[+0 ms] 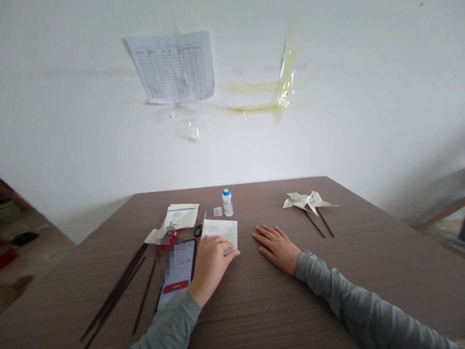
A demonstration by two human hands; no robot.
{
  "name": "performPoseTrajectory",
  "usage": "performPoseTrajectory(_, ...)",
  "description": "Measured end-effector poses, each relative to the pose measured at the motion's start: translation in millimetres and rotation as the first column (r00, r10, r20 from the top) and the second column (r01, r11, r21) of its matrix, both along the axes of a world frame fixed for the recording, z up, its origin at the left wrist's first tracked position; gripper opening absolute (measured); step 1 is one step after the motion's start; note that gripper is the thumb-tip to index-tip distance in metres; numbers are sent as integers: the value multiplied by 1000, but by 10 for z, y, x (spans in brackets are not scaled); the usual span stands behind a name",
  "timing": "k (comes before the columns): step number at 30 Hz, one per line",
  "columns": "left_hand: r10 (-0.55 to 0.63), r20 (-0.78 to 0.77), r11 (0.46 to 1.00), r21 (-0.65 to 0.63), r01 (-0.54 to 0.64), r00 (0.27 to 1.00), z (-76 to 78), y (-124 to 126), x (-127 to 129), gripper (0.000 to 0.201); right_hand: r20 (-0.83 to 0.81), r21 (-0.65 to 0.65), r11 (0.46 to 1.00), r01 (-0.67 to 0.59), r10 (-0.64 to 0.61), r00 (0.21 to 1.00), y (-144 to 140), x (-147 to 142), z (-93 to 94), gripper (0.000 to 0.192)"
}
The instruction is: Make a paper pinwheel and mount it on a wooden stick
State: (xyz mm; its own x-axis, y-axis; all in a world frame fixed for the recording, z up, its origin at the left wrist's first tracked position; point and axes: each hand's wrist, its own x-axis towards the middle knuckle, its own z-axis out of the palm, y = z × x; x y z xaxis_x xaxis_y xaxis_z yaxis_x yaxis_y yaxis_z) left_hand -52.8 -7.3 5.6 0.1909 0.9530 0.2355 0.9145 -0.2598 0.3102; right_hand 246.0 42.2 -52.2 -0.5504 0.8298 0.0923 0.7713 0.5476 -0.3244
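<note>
left hand (209,264): grip flat, open, pinning printed paper sheet (221,230) mid-counter, toward near edge, so it lies still | right hand (278,248): flat, empty, resting just beside | phone (178,272) at left wrist | scissors (199,227), glue bottle (227,202) behind | paper pinwheels (308,201) toward far right corner

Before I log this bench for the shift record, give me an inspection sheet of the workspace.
Surface: brown wood-grain table, dry.
Job's things: printed paper square under the left hand; right hand flat on the table, apart from it.
Clutter: phone, scissors, glue bottle, dark sticks, paper stack, two paper pinwheels.
Grip: both hands open, holding nothing.
Cables: nothing seen.
Surroundings: white wall, taped chart, tape remnants.
</note>
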Motion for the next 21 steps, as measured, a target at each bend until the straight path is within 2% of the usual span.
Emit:
performPoseTrajectory(4,68,-46,994,93,-63,997,-107,16,-55,30,-30,3,1000,5,-5,1000,19,21,-34,61)
performPoseTrajectory(8,148,-189,989,45,-142,971,-173,-4,-30,47,-68,-1,1000,6,-6,998,37,55,-61,60)
performPoseTrajectory(11,82,-223,995,-29,-91,971,-189,-21,29,52,-146,48,999,-1,8,989,57,97,-80,55)
performPoseTrajectory(16,-45,-162,995,-100,29,986,-183,-66,143,55,-283,224,974,20,46,958,34,65,-112,55)
performPoseTrajectory(19,-109,-110,988,-124,95,988,-170,-109,202,56,-219,179,982,58,-18,976,-27,-62,-146,64)
performPoseTrajectory(21,-152,-100,979,-155,136,983,-144,-140,229,58,-158,128,992,11,10,987,-58,-149,-174,71)
